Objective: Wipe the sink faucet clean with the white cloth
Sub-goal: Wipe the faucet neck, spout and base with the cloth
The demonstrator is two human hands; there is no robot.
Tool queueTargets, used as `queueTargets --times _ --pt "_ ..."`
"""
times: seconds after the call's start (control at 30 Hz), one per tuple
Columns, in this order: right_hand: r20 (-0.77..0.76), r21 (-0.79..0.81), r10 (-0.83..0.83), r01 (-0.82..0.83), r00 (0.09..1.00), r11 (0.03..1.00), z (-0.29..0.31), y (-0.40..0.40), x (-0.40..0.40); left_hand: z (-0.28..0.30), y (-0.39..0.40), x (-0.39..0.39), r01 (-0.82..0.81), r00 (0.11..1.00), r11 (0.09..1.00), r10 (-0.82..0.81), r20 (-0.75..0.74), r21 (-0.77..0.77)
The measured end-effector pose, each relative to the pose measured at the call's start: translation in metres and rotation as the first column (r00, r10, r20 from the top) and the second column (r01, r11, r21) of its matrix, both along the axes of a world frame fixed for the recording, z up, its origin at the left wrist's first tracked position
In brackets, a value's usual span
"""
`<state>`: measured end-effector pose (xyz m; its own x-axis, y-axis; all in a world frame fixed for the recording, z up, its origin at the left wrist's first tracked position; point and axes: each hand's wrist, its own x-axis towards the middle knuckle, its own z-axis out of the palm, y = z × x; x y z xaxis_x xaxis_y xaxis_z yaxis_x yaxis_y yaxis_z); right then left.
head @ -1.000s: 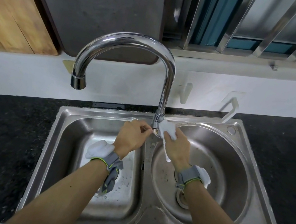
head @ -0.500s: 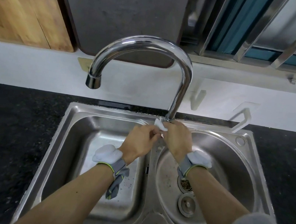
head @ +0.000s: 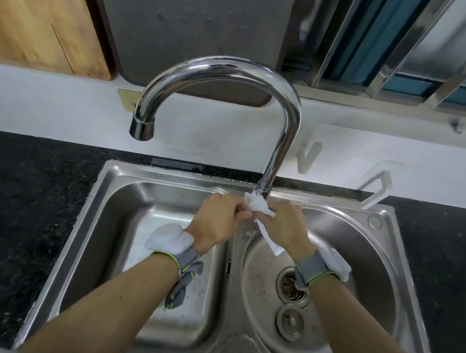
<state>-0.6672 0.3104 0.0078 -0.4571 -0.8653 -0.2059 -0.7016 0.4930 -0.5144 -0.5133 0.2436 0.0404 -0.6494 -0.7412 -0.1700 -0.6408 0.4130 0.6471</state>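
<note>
Fingers [head: 242,213] of my left hand [head: 215,222] are curled in tight, pinching one end of the white cloth [head: 257,204] at the faucet base; can't see the tips themselves, they're tucked behind the knuckles. Going L to R: wooden board [head: 33,1] leaning at 10 o'clock, black desk [head: 8,201] at 9, then the sink [head: 99,201] w/ its square left basin under my left wrist. Faucet [head: 227,68] arches across 12 o'clock, spout hanging over the left basin, stem dropping to the sink's back rim just above my hands. Cloth is wrapped round the foot of that stem, bunched btwn both hands, w/ a tail trailing down toward 5 o'clock under my right palm. Right hand [head: 284,227] is closed on the other end, fingers narrow, gripping cloth. Round basin w/ drain strainer [head: 292,288] sits at 4 o'clock, window bars [head: 428,54] at 1-2 o'clock.

I judge I'm working the base only; the arch and spout look untouched by the cloth rn.

Risks from here: pull unevenly and the cloth slips off the stem, so I'd polish nothing. Loose tail could drop into the gritty strainer and drag dirt back onto chrome. Yanking sideways may swivel the spout. Wrist bands hang low on both arms, left one's strap could snag or get wet in the basin.
</note>
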Motion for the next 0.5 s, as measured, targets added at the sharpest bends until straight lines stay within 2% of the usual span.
queueTargets --times 0.1,0.23,0.37,0.5 --pt "0.108 -0.023 0.0 0.003 0.994 1.0 -0.001 0.003 -0.005 0.003 -0.001 -0.001 -0.01 1.0 1.0 0.01 0.008 0.024" --pt "0.044 -0.093 -0.027 0.031 0.999 0.995 -0.009 0.007 -0.001 0.005 -0.001 -0.001 -0.017 0.999 0.999 0.016 0.046 0.032" --pt "0.212 -0.192 -0.238 0.279 0.948 0.941 -0.023 0.012 0.005 0.006 0.0 -0.001 -0.034 0.997 0.999 0.032 0.066 0.029" --pt "0.371 -0.157 -0.428 0.51 0.824 0.846 -0.03 0.005 0.006 0.007 0.002 -0.002 -0.066 0.997 0.996 0.063 0.04 0.064"
